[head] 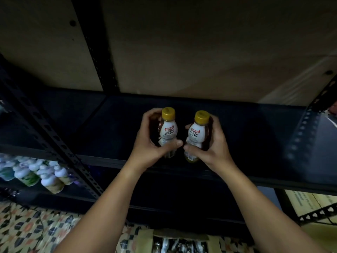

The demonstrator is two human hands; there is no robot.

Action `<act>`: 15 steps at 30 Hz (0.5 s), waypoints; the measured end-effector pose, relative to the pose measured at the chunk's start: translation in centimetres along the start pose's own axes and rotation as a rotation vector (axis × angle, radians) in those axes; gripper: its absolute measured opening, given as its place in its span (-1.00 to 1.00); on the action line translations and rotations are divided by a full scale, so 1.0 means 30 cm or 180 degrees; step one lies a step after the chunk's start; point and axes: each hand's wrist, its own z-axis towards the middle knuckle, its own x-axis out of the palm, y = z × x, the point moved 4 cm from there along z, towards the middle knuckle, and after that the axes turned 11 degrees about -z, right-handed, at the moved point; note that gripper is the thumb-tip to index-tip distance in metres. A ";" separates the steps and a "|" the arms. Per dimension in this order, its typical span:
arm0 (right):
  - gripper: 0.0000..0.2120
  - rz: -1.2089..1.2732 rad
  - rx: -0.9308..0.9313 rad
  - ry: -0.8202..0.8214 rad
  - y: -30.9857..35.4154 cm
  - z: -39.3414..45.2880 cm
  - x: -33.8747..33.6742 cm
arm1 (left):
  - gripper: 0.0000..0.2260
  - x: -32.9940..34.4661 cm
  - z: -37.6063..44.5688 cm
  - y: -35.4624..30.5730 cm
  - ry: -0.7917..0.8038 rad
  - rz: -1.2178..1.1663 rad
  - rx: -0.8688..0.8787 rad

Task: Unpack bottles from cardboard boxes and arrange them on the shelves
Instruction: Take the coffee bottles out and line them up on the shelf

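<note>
While you reach into the dark metal shelving unit, its deep black shelf board swallows most detail, and the back wall cannot be made out. Below your arms, an open brown cardboard box is cut off by the frame's lower edge; its contents are only blurred shapes. On the lower left shelf, a cluster of pale, green-labelled bottles is too soft to read. Your left hand wraps around a small white-labelled bottle with a yellow cap, hiding its base. Your right hand grips a second yellow-capped bottle just beside it, thumbs nearly meeting. Whether either bottle rests on the shelf is unclear.
</note>
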 end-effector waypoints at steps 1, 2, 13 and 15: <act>-0.29 -0.0020 0.0036 0.0043 -0.011 -0.007 -0.007 | -0.28 -0.004 -0.012 0.007 -0.0118 0.0053 0.0022; -0.32 -0.0032 0.0091 0.0084 -0.020 -0.016 -0.011 | -0.29 -0.005 -0.021 0.014 -0.0224 0.0082 0.0031; -0.41 -0.0114 0.0313 -0.0225 -0.031 -0.055 -0.004 | -0.41 -0.019 -0.042 0.044 -0.0223 -0.0012 -0.0032; -0.36 -0.0184 0.0288 -0.0124 -0.038 -0.058 -0.007 | -0.27 -0.024 -0.042 0.054 -0.0273 0.0032 0.0002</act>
